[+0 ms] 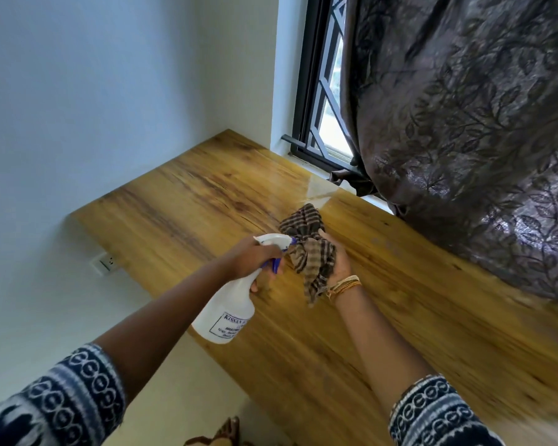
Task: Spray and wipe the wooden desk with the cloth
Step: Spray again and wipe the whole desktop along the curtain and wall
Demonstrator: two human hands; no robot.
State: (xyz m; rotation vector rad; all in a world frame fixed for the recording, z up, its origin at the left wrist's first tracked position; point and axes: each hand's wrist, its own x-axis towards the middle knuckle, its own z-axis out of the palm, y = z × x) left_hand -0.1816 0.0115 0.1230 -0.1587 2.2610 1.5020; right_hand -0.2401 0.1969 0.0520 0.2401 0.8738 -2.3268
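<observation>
A wooden desk point(207, 201) runs from the room's corner toward me along the window wall. My left hand point(252, 257) grips the neck of a white spray bottle point(229, 312) with a blue trigger, its nozzle aimed at the cloth. My right hand point(340, 262) holds a bunched brown striped cloth point(306, 243) above the desk's middle, palm turned up. Bottle nozzle and cloth nearly touch. Both hands hover over the desk surface.
A dark leaf-patterned curtain point(464, 123) hangs over the desk's right side, beside a black-framed window point(319, 101). White walls close the far and left sides. A wall socket point(105, 262) sits below the desk's left edge.
</observation>
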